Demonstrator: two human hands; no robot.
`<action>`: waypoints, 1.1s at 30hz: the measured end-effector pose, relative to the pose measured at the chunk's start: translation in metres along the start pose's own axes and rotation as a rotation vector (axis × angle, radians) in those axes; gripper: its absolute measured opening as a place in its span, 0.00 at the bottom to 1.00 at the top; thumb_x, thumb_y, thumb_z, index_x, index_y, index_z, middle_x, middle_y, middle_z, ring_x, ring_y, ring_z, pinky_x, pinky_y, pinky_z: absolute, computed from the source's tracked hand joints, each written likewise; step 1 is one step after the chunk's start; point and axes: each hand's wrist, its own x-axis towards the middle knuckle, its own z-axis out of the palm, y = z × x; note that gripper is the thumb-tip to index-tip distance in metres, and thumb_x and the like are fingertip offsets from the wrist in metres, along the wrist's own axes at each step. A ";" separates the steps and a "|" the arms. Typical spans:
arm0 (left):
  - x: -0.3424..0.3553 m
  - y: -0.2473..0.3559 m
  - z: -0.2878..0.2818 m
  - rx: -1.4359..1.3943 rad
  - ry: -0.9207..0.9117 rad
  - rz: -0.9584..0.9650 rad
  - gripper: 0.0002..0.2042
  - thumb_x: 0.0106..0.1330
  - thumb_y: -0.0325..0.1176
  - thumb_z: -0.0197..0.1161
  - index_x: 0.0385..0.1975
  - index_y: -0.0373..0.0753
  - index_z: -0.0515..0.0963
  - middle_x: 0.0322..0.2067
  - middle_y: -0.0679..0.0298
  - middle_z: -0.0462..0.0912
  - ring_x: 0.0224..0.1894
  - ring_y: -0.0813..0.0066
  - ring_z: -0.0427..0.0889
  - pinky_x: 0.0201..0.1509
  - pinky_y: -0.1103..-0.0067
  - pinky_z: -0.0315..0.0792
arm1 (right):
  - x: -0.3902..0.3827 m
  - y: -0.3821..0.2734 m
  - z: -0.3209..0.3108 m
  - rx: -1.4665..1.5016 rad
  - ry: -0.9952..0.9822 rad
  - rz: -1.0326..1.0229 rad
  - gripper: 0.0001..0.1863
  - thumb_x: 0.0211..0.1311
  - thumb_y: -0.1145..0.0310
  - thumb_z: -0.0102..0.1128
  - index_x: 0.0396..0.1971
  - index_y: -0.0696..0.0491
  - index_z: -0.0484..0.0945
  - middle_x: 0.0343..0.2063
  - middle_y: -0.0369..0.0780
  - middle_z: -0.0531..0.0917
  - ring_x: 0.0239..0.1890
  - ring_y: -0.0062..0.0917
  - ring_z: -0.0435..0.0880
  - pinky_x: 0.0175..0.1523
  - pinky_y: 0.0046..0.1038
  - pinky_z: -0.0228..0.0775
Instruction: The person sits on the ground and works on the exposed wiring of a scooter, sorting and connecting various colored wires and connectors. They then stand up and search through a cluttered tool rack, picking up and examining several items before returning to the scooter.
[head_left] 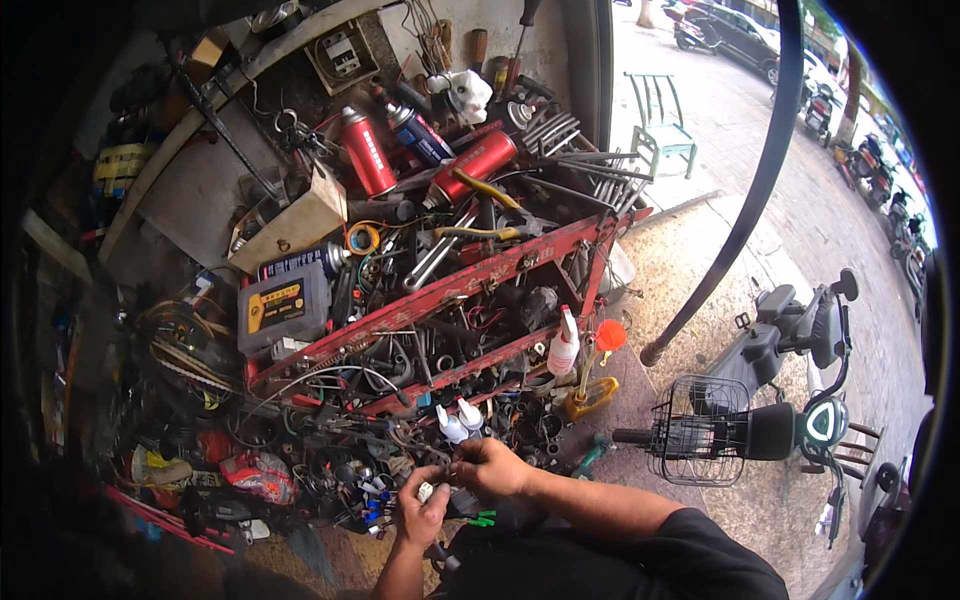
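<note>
Low in the middle, my left hand [420, 510] is closed with a small white piece [426, 491] between thumb and fingers; its exact kind is too small to tell. Just to its right, my right hand [492, 468] is pinched closed, its fingertips almost meeting those of the left. Whatever the right fingers hold is too small and dark to make out. Two small white bottles [453, 424] with pointed caps stand right beyond my hands. Below and beside the left hand lie loose wires and connectors with blue and green parts [482, 519].
A red metal rack [430, 298] crosses the cluttered bench, heaped with spray cans [368, 152], pliers [490, 190] and wrenches. A clear plastic case [285, 310] sits at its left. Rightward stand an electric scooter with a wire basket [700, 430] and a pale green chair [662, 135]. A black hose [745, 220] hangs down.
</note>
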 end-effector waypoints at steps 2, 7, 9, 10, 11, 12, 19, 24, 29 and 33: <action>-0.004 0.004 0.001 -0.172 -0.050 -0.049 0.12 0.60 0.28 0.62 0.41 0.36 0.70 0.21 0.69 0.73 0.18 0.84 0.68 0.21 0.84 0.62 | 0.001 0.003 -0.004 0.078 -0.007 0.103 0.05 0.65 0.70 0.59 0.34 0.56 0.78 0.26 0.33 0.80 0.29 0.16 0.77 0.34 0.22 0.71; -0.002 0.000 -0.002 -0.394 -0.201 -0.060 0.33 0.62 0.68 0.51 0.40 0.38 0.71 0.15 0.68 0.70 0.16 0.84 0.67 0.19 0.86 0.52 | 0.000 0.006 -0.005 0.284 0.023 0.073 0.08 0.68 0.71 0.56 0.38 0.61 0.78 0.32 0.42 0.86 0.33 0.22 0.83 0.38 0.23 0.74; 0.000 -0.003 -0.005 -0.511 -0.204 -0.151 0.30 0.67 0.62 0.43 0.27 0.35 0.74 0.15 0.64 0.71 0.16 0.77 0.69 0.20 0.82 0.59 | -0.001 0.005 -0.008 0.250 0.014 0.130 0.07 0.67 0.72 0.56 0.37 0.62 0.78 0.32 0.42 0.85 0.35 0.23 0.84 0.40 0.24 0.76; 0.001 -0.003 -0.006 -0.544 -0.222 -0.173 0.29 0.69 0.58 0.42 0.23 0.34 0.73 0.15 0.62 0.71 0.16 0.73 0.69 0.20 0.80 0.62 | -0.001 0.004 -0.008 0.269 0.005 0.117 0.07 0.67 0.73 0.56 0.37 0.61 0.78 0.32 0.41 0.85 0.35 0.23 0.84 0.41 0.25 0.76; 0.003 -0.003 -0.008 -0.513 -0.194 -0.237 0.27 0.69 0.53 0.42 0.22 0.33 0.73 0.15 0.61 0.71 0.16 0.73 0.69 0.21 0.79 0.63 | -0.002 0.003 -0.008 0.289 -0.006 0.106 0.07 0.67 0.73 0.56 0.36 0.61 0.78 0.31 0.41 0.85 0.36 0.23 0.84 0.41 0.25 0.76; 0.004 -0.003 -0.009 -0.482 -0.189 -0.276 0.24 0.69 0.48 0.41 0.21 0.33 0.73 0.15 0.60 0.72 0.16 0.72 0.69 0.22 0.78 0.64 | -0.002 0.002 -0.007 0.315 -0.003 0.157 0.06 0.67 0.73 0.57 0.36 0.61 0.78 0.31 0.41 0.85 0.36 0.23 0.84 0.41 0.25 0.76; -0.002 0.006 0.000 -0.434 -0.070 -0.294 0.05 0.67 0.25 0.49 0.33 0.38 0.73 0.27 0.67 0.75 0.22 0.83 0.69 0.19 0.84 0.61 | 0.001 0.002 -0.001 0.147 -0.065 0.021 0.05 0.65 0.72 0.60 0.32 0.59 0.78 0.27 0.37 0.84 0.30 0.17 0.80 0.37 0.22 0.72; -0.004 0.003 -0.005 -0.351 -0.125 -0.335 0.04 0.70 0.28 0.52 0.38 0.40 0.74 0.32 0.69 0.77 0.25 0.86 0.68 0.20 0.86 0.61 | 0.012 0.006 0.008 0.118 -0.102 0.016 0.06 0.65 0.70 0.61 0.33 0.57 0.78 0.25 0.34 0.82 0.28 0.14 0.76 0.33 0.20 0.69; -0.006 -0.018 -0.018 -0.355 -0.015 -0.317 0.04 0.71 0.29 0.52 0.38 0.39 0.75 0.29 0.70 0.76 0.20 0.87 0.67 0.17 0.87 0.59 | 0.024 0.005 0.007 0.176 -0.185 0.102 0.08 0.67 0.67 0.60 0.34 0.56 0.79 0.27 0.33 0.82 0.27 0.13 0.77 0.32 0.20 0.70; -0.011 -0.037 -0.032 -0.398 0.078 -0.327 0.04 0.71 0.29 0.54 0.37 0.36 0.74 0.28 0.69 0.77 0.16 0.86 0.67 0.15 0.86 0.58 | 0.066 0.011 -0.019 -0.162 -0.049 0.208 0.12 0.67 0.64 0.59 0.39 0.59 0.80 0.27 0.37 0.83 0.29 0.19 0.81 0.31 0.23 0.76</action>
